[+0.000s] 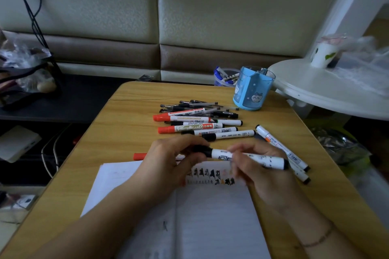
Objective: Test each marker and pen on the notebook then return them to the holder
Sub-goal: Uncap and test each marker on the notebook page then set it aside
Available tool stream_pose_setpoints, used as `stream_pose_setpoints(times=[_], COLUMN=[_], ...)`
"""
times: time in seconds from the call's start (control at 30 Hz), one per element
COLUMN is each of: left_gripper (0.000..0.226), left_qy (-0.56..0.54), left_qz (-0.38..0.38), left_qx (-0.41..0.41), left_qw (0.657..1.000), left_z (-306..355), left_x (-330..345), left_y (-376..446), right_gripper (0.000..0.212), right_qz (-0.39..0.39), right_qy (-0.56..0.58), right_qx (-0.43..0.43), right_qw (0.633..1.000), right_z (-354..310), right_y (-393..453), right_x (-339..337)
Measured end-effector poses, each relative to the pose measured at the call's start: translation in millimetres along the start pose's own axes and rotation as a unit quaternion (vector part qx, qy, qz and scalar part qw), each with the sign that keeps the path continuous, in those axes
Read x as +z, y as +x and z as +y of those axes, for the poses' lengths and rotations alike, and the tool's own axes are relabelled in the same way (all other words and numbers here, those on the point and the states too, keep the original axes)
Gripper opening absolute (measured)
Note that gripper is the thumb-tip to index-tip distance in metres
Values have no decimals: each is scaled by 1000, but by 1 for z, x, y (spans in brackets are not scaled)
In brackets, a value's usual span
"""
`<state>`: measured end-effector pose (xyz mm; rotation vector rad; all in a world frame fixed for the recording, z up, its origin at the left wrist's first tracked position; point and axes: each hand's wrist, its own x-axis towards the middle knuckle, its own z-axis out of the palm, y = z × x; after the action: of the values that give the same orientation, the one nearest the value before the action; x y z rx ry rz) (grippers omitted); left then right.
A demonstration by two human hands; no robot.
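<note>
Notebook (210,216): open on bench, nearest.
Marker (248,156): white barrel, black cap; held level just above notebook's far edge, long axis left-right.
Left hand (168,162): fingers clamped on cap end.
Right hand (259,166): fingers pinching barrel.
Holder (252,90): blue, beyond notebook, right; nearer right hand.

We cannot tell whether the black cap (202,150) is on or off the marker (250,156) at mid-frame; the left hand (168,166) covers it. The right hand (256,166) is motion-blurred. A red marker (140,156) hides behind the left hand. The notebook (210,216) runs off the bottom edge, its scribbles (210,176) unreadable.
</note>
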<state>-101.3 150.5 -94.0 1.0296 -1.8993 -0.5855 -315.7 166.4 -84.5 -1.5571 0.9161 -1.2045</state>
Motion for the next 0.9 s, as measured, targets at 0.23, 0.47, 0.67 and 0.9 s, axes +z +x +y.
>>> stream_pose_setpoints(times=[0.23,0.47,0.67,0.9], left_gripper=[33,40,19,16], left_qy=[305,337,324,200], left_qz=[20,-53,-81,6], left_qx=[-98,-191,-141,8], left_qw=[947,920,932,980], left_z=[-26,-21,-28,-15], left_x=[-14,-23,-18,-14], left_y=[0,3,0,-1], right_gripper=[42,31,12,40], right_qz=[130,283,206,147], right_qy=[52,-428,-493,-395], right_qx=[15,130,179,13], right_qw=[990,848,827,907], right_z=[-19,17,31,-5], right_y=[3,11,15,3], right_x=[-76,-113,-110,-55])
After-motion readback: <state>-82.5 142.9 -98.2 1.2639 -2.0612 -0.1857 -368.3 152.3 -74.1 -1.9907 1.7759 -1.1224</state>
